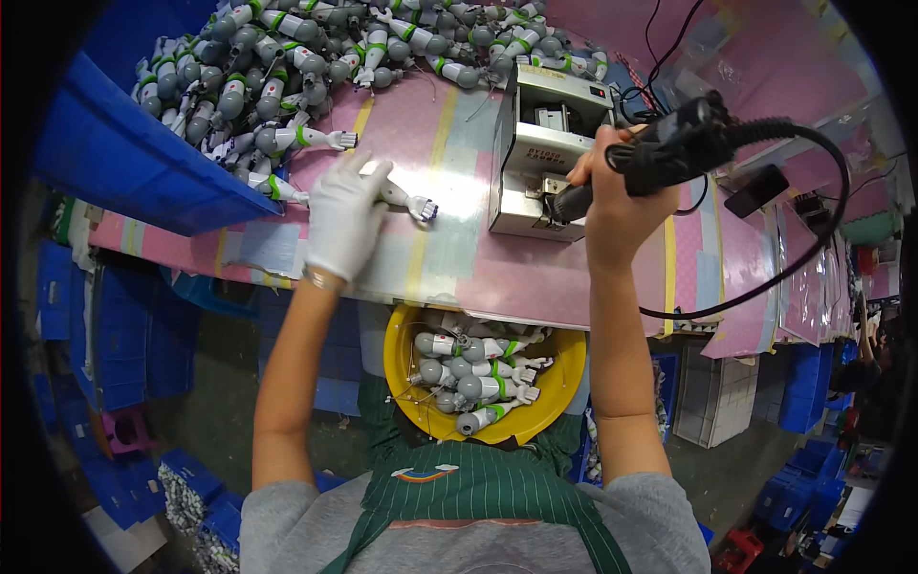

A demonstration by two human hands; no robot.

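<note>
My left hand, in a white glove, is closed over one end of a white and grey toy arm on the tabletop. The toy arm's small hand points right, and its other end is hidden under my fingers. My bare right hand grips a black electric screwdriver with a thick cable. Its front end reaches down to the front of a pale metal box-shaped machine, apparently a screw feeder. The tip itself is hard to make out there.
A large heap of toy arms covers the table's back left, beside a blue bin. On my lap a yellow basin holds several more. The black cable loops across the right side, near a dark block-shaped object.
</note>
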